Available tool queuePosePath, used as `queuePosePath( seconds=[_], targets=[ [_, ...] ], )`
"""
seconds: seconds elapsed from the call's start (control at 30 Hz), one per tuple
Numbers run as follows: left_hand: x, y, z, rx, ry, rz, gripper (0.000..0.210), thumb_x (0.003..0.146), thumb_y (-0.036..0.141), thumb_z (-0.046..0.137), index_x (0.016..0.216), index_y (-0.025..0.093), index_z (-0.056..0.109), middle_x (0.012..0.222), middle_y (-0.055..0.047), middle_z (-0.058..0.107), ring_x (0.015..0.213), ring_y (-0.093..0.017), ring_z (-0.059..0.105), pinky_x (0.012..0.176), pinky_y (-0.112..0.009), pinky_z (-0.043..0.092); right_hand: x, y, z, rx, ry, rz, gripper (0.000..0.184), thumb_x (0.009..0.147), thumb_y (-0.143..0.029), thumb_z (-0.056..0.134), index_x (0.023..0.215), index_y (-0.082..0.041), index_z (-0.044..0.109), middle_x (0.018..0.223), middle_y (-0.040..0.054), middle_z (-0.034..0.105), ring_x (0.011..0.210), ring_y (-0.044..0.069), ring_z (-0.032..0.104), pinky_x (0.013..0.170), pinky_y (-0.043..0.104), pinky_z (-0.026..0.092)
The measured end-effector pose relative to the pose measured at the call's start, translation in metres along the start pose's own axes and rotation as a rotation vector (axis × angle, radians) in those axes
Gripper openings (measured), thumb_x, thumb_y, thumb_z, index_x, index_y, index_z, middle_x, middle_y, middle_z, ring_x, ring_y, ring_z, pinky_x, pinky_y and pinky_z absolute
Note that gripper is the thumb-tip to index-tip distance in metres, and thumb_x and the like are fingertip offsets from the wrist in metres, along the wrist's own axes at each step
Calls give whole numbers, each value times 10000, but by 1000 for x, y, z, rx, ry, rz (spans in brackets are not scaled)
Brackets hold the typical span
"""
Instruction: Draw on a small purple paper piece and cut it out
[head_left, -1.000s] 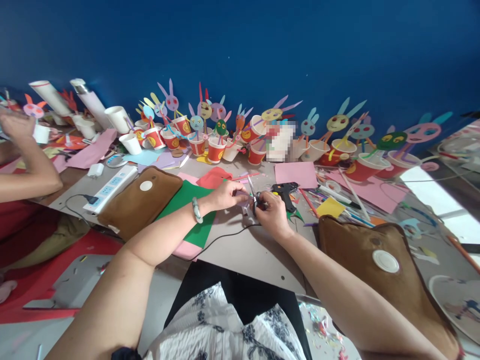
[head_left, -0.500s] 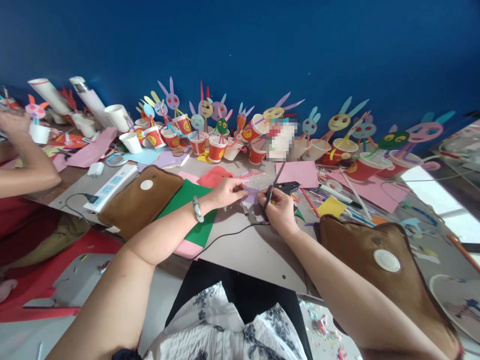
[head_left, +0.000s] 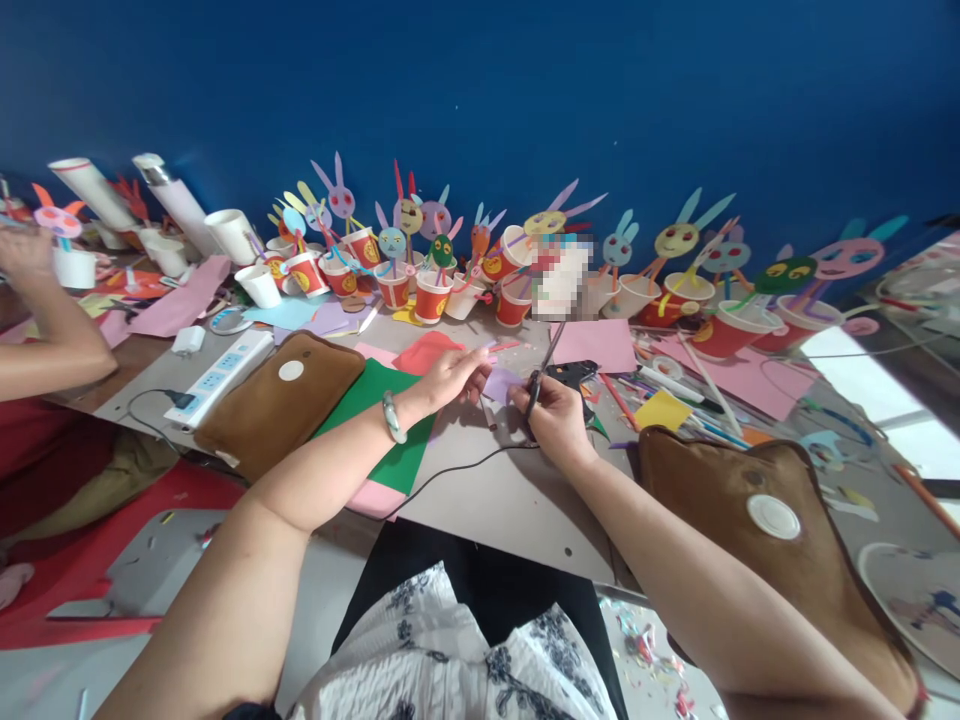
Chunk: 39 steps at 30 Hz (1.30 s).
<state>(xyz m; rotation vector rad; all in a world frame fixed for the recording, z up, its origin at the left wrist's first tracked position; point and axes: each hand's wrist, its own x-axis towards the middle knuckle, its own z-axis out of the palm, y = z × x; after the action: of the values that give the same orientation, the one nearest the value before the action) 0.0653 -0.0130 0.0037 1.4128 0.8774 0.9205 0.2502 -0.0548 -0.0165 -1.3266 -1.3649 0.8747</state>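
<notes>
A small piece of purple paper (head_left: 501, 384) is between my two hands above the table. My right hand (head_left: 561, 418) pinches its right edge with the fingertips. Scissors (head_left: 553, 345) with black handles are also held in that hand, their blades pointing up and away from the paper. At the paper's left edge is my left hand (head_left: 454, 380), a bracelet on its wrist, its fingers loosely stretched and apart. Whether those fingers touch the paper I cannot tell. Just beyond my right hand lies a black glue gun (head_left: 574, 376).
Paper cups with rabbit-faced figures (head_left: 433, 297) line the back. Brown cushioned pouches (head_left: 281, 400) flank my arms. Green paper (head_left: 379, 425), a power strip (head_left: 221, 375) and a black cable (head_left: 457, 468) lie on the table. Another person's arm (head_left: 52, 335) is at left.
My left hand's fingers have loosened from a pinch and spread at the paper's left side. More of the purple paper shows. My right hand keeps the scissors, nearly in place.
</notes>
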Motion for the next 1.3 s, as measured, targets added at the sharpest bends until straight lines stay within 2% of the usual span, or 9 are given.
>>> queuePosePath(
  seconds=[0.1, 0.2, 0.27, 0.53, 0.9, 0.97, 1.07, 1.17, 1.3],
  targets=[
    [0, 0, 0, 2, -49, -26, 498, 875, 626, 576, 775, 139, 612, 616, 1, 581, 506, -94, 559, 460, -219, 384, 1, -1, 0, -9, 26, -8, 216, 716, -364, 688, 655, -183, 585, 569, -29, 512, 522, 107, 422, 484, 240, 336],
    [1, 0, 1, 48, -112, -8, 428, 698, 497, 810, 772, 127, 607, 625, 33, 572, 537, -68, 534, 507, -199, 402, 1, -1, 0, -10, 18, -16, 221, 704, -372, 691, 660, -178, 594, 604, -15, 549, 548, 112, 444, 503, 242, 346],
    [1, 0, 1, 63, -115, -3, 406, 641, 412, 856, 749, 122, 593, 616, 46, 560, 542, -60, 520, 527, -198, 407, 0, 0, 1, -12, -3, -13, 231, 698, -380, 690, 655, -176, 592, 602, -10, 559, 548, 115, 455, 508, 243, 355],
    [-2, 4, -1, -11, -26, -1, 224, 774, 311, 728, 838, 130, 613, 650, 41, 575, 518, -48, 516, 542, -198, 422, -1, 1, 3, -29, -41, -19, 249, 692, -380, 690, 607, -186, 558, 554, -14, 556, 515, 114, 467, 494, 241, 369],
    [1, -1, -2, 105, -55, 48, 337, 752, 406, 776, 896, 118, 678, 685, 6, 634, 552, -64, 542, 533, -193, 429, -1, -3, 4, -16, -32, -21, 211, 706, -373, 684, 688, -163, 672, 619, 15, 625, 584, 141, 528, 562, 260, 415],
    [1, 0, -1, 97, -42, 19, 381, 717, 394, 813, 938, 120, 668, 678, 17, 634, 547, -57, 546, 529, -181, 427, -1, -2, 3, -8, 2, -31, 241, 714, -408, 699, 701, -169, 667, 635, 13, 623, 590, 142, 524, 553, 259, 404],
    [-1, 1, 0, 74, -126, -91, 421, 675, 403, 854, 899, 117, 641, 559, 52, 569, 451, -46, 496, 445, -170, 357, 0, -1, 0, 17, 53, -49, 277, 726, -455, 711, 736, -182, 662, 650, 5, 609, 595, 142, 513, 543, 255, 393],
    [-4, 2, 2, -21, -214, -192, 392, 756, 461, 791, 833, 124, 608, 551, 30, 591, 406, -55, 504, 395, -175, 326, 1, 2, -1, 42, 62, -66, 279, 735, -460, 710, 736, -187, 652, 658, 1, 599, 603, 138, 503, 553, 253, 397],
    [-4, 0, 3, -142, -211, -236, 360, 827, 453, 730, 844, 118, 601, 687, -46, 703, 450, -78, 585, 387, -178, 351, 2, 5, 0, 55, 40, -52, 265, 730, -439, 724, 741, -184, 654, 674, 2, 598, 596, 131, 489, 524, 244, 379]
  ],
)
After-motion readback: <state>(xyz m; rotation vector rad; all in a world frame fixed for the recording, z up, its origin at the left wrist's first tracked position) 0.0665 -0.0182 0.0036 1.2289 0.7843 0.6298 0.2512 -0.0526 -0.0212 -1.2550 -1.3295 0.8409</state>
